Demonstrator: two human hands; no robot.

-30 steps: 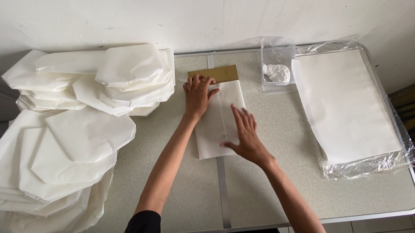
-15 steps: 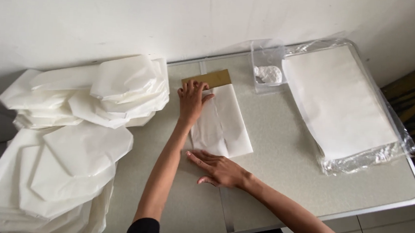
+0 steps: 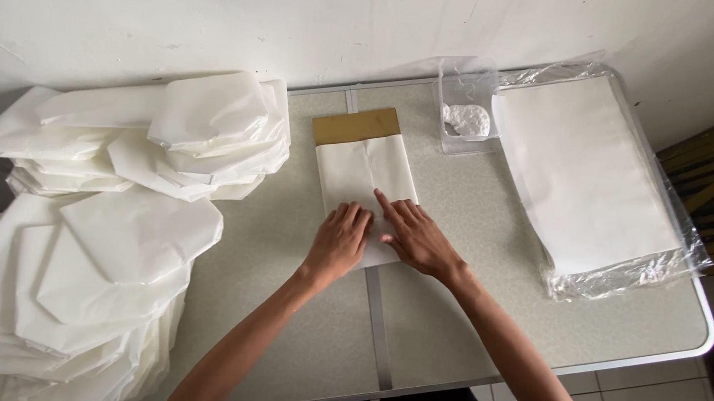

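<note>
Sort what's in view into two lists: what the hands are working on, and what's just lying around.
In hand:
left hand
right hand
folded white sheet
tan board

Lying about:
piles of folded white paper
wrapped stack of flat sheets
clear box

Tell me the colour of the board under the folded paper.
The board is golden brown, seen in the head view.

White folded paper [image 3: 366, 171] flat, mid-table

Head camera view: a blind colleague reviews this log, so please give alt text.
Both hands, left hand and right hand, press flat on a folded white paper sheet over a brown card on a grey table. Folded paper piles lie left, a wrapped sheet stack right.
</note>
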